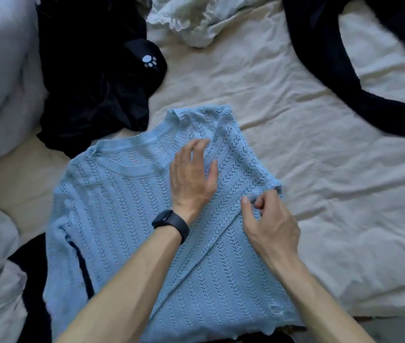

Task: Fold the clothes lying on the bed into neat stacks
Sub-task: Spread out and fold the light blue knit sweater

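The left hand [192,175] is pressing, fingers spread, on the pale-blue open-knit sweater [122,206]. The right hand [269,227] is pinching its folded-in sleeve [243,157]. The other sleeve likely comes next.

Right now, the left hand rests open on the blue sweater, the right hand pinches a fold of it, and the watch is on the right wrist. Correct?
No. The head view shows the watch on the left wrist. Otherwise right: left hand open on the blue sweater, right hand pinching a fold of it.

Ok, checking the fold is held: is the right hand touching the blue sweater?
Touching: head view shows right hand pinching the blue sweater at its fold.
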Motion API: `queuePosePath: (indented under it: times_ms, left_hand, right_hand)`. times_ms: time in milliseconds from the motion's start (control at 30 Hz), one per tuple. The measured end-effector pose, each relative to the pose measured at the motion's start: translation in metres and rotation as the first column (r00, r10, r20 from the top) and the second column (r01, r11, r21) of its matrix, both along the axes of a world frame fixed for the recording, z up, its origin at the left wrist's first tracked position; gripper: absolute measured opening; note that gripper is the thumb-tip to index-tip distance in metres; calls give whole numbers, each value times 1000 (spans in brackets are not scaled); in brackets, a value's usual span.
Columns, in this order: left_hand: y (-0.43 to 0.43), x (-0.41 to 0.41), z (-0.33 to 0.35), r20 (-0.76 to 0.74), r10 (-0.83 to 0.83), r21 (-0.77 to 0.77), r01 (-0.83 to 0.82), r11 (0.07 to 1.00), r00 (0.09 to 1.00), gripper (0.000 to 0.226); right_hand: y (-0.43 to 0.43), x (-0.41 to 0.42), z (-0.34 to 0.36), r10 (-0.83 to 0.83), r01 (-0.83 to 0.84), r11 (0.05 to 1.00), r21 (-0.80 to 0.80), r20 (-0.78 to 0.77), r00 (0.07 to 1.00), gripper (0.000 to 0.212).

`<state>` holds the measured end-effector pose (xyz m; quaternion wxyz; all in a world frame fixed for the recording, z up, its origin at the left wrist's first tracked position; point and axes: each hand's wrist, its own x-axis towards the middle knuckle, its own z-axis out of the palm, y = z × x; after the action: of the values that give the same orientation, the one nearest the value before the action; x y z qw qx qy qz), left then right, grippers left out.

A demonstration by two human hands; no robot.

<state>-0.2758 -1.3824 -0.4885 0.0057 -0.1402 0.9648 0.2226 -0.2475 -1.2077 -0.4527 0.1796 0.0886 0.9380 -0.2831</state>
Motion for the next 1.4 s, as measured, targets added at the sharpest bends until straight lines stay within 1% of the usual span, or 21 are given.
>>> queuePosePath:
  times_ms: [67,100,133,200,300,367,467,567,633,700,767,833,867,933,1000,1100,1167,1233,1300,1367,1400]
  left_hand:
    - [5,72,-10,45,7,-66,-4,998,999,53]
    - [8,106,-14,93,9,-88,-1,996,996,56]
    - [10,139,-17,156,21,-109,-4,994,988,59]
    - [10,195,-20,286,80,-155,-36,987,955,63]
    - [-4,264,-21,394,181,-240,-90,967,901,67]
    - [-15,302,-20,421,246,-282,-132,950,873,67]
    - [-25,338,-18,413,323,-303,-206,931,851,62]
    - [-28,350,-16,361,342,-268,-255,929,868,64]
    - [-28,352,-13,304,367,-230,-306,924,879,70]
    - [-30,355,-12,280,385,-189,-343,920,880,77]
    - [-33,365,-8,273,345,-162,-311,937,898,80]
    - [-40,379,2,253,292,-175,-253,952,922,81]
    - [-46,389,9,242,290,-196,-246,949,926,81]
    - [-64,415,25,225,378,-227,-329,917,898,77]
    - [-93,446,36,207,550,-215,-511,832,809,72]
    - [-139,489,41,213,707,-224,-671,707,674,66]
    - [-164,510,40,276,735,-239,-697,676,619,65]
    - [-187,526,41,382,703,-230,-675,701,600,59]
    - [-205,533,44,530,605,-212,-598,773,594,50]
    - [-219,536,48,687,451,-78,-559,826,570,45]
    - [-224,537,52,730,384,31,-589,808,566,40]
  right_hand:
    - [-16,5,3,168,-205,972,-119,-267,949,16]
    - [-28,5,-2,253,-300,948,-106,-322,912,22]
    - [-41,2,-11,347,-384,922,-59,-318,882,36]
    - [-62,-8,-33,525,-518,851,88,-182,831,62]
    - [-70,-25,-69,702,-690,687,230,36,711,75]
    - [-66,-29,-82,721,-712,647,274,84,687,76]
    - [-73,-23,-76,697,-688,642,338,116,707,76]
    - [-80,-6,-64,652,-628,669,398,91,753,77]
    - [-89,25,-59,667,-627,676,388,41,744,77]
    - [-102,81,-56,739,-686,630,364,-11,673,76]
    - [-113,154,-57,845,-790,521,323,-70,530,73]
    - [-121,220,-60,916,-869,394,300,-52,397,69]
    - [-124,243,-62,922,-879,376,295,-21,387,68]
    - [-134,266,-62,885,-853,426,302,58,463,66]
    - [-144,270,-58,854,-837,445,318,130,504,67]
    - [-146,263,-53,859,-872,383,306,230,458,68]
    - [-151,259,-46,837,-883,371,286,309,452,69]
    - [-168,262,-31,789,-860,420,290,352,504,71]
    - [-193,264,-10,731,-802,516,301,334,595,67]
    - [-221,264,12,715,-744,601,292,222,663,57]
    - [-235,266,20,716,-728,634,260,159,680,53]
